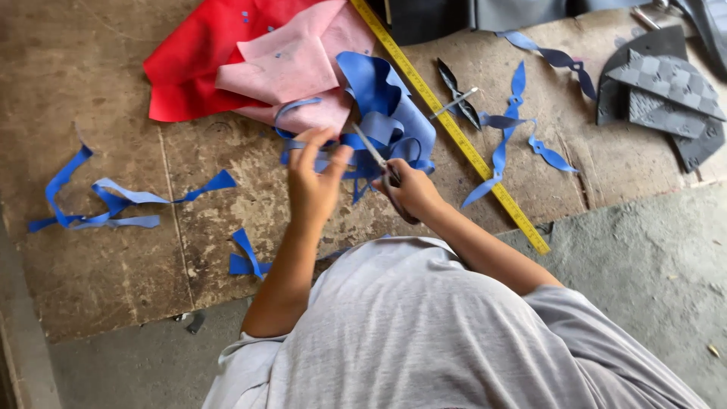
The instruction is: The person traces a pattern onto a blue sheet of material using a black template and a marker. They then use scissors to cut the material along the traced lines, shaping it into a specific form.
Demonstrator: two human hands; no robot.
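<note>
Here the left hand (314,178) pinches a blue sheet (394,121) near the middle of the board (113,227), and the right hand (409,189) is closed around scissors (375,155) cutting into it. Risk: blades sit close to the left fingertips, so a slip could nick them. The curling sheet might also bunch, pulling the cut off line.

Ruler (454,129) lies right of the fabric pile (288,68) (scraps (106,201) left).
</note>
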